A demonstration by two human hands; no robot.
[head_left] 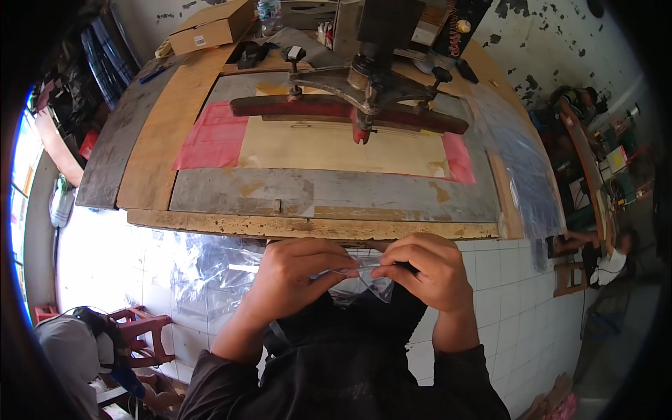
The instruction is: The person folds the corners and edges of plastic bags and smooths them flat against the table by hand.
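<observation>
Both hands are close together over my lap, just in front of the table's front edge. My left hand [301,273] pinches a piece of clear plastic [378,285] between thumb and fingers. From the other side my right hand [428,269] pinches the same plastic, which hangs down a little between the two hands. Beyond them, on the table, a press with a dark red bar [301,106] stands over a cream sheet [336,145] with pink ends [210,136].
A cardboard box [212,26] sits at the back left of the table [150,150]. Clear plastic sheets [521,164] lie along its right side; more plastic [210,269] is below its front edge. One person [70,353] is at lower left, another [611,262] at right.
</observation>
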